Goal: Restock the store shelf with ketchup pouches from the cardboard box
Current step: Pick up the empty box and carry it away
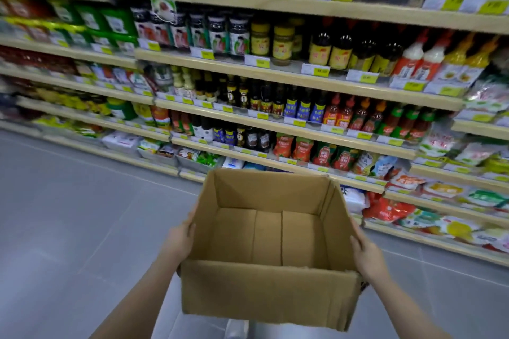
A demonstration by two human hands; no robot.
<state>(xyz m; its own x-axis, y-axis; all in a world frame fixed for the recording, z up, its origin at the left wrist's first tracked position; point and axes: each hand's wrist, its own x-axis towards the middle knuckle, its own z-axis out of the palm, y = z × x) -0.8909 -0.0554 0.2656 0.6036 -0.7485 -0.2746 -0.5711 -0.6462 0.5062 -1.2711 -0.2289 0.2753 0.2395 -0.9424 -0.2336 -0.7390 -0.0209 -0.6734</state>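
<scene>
The left hand and right hand press flat against opposite side walls of the cardboard box, fingers straight and close together, carrying it above the grey floor. The box is plain brown, its top open, nothing showing inside. Beyond its far edge, red ketchup pouches stand on a lower store shelf, below rows of sauce bottles.

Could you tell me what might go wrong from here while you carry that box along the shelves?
1. The cardboard box is held only by the left hand and right hand pressing on its side walls, so it could slip.
2. The box blocks the view of the floor just ahead, so a trip seems possible.
3. Its far edge is close to the lower shelf packets and might knock them.
</scene>
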